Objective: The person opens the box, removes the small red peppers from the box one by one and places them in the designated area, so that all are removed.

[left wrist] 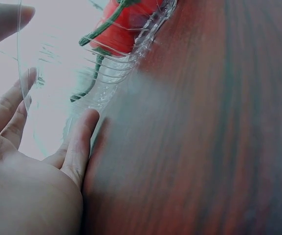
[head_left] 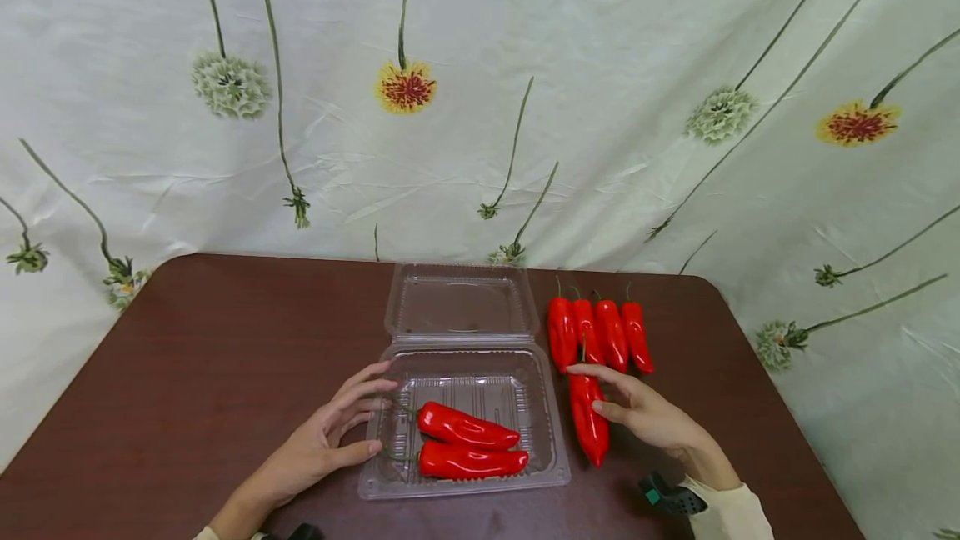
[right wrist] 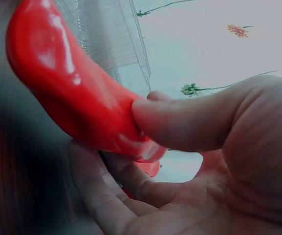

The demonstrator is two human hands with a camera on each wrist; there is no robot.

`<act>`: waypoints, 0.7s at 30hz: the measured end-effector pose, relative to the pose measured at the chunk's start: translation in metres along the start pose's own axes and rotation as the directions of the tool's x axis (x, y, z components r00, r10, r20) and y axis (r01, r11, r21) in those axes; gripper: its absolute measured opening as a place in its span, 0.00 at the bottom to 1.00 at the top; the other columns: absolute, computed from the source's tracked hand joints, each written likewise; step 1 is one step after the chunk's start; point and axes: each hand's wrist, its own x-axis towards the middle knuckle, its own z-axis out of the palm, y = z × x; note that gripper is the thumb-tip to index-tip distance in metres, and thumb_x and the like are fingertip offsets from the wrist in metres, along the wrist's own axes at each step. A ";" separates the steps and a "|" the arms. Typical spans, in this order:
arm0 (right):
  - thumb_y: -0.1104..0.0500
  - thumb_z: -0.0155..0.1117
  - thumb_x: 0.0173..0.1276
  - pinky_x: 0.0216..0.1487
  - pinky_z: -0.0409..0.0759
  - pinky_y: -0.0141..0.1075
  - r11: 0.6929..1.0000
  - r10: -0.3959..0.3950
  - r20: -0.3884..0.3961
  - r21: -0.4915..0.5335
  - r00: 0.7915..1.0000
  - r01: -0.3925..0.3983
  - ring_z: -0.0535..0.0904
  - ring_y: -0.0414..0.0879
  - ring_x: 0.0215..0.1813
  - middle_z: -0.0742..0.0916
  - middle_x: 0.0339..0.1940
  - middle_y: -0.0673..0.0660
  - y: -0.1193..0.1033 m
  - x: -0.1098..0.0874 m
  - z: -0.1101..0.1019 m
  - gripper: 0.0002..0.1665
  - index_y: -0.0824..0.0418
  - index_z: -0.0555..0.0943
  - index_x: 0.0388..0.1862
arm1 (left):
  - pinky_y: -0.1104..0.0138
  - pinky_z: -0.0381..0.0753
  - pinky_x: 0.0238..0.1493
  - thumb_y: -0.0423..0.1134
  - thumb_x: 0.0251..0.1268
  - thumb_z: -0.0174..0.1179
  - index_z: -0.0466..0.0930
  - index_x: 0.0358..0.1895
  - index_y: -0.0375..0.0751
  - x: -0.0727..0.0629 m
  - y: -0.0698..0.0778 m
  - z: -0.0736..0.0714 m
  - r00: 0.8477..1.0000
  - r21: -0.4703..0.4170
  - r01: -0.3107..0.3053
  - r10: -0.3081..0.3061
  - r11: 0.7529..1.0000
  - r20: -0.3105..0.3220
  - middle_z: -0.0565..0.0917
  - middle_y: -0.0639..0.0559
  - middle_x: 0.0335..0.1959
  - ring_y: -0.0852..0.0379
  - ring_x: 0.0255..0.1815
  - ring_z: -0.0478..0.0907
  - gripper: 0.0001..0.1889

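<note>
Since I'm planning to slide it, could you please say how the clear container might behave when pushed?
The clear container is probably light and flexible, as its plastic looks thin and ribbed. Sitting low and flat, it would likely slide rather than tip. The open lid may swing, being joined along one edge.
</note>
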 end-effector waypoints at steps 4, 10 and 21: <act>0.61 0.59 0.74 0.59 0.78 0.43 1.000 -0.013 0.009 -0.005 1.000 0.014 0.68 0.58 0.65 0.70 0.69 0.66 0.003 0.001 0.000 0.34 0.56 0.64 0.77 | 0.78 0.65 0.67 0.21 0.67 0.57 0.55 0.75 0.29 0.000 0.000 0.000 1.000 -0.002 -0.009 0.009 1.000 0.003 0.44 0.41 0.82 0.59 0.72 0.67 0.35; 0.64 0.57 0.75 0.51 0.82 0.43 0.998 -0.047 0.017 -0.028 0.999 0.047 0.80 0.57 0.48 0.78 0.54 0.67 0.007 0.003 0.000 0.32 0.59 0.65 0.76 | 0.78 0.65 0.67 0.22 0.68 0.58 0.56 0.75 0.29 0.001 0.002 0.000 1.000 -0.001 0.011 -0.011 1.000 -0.002 0.44 0.38 0.81 0.57 0.71 0.67 0.34; 0.58 0.61 0.74 0.42 0.79 0.38 0.989 -0.036 -0.053 -0.148 0.998 0.028 0.79 0.50 0.40 0.81 0.48 0.62 0.010 0.006 0.003 0.27 0.58 0.71 0.69 | 0.78 0.65 0.66 0.23 0.68 0.59 0.56 0.75 0.31 -0.001 0.000 -0.001 0.999 0.001 0.040 -0.040 0.999 -0.007 0.44 0.39 0.81 0.57 0.71 0.68 0.34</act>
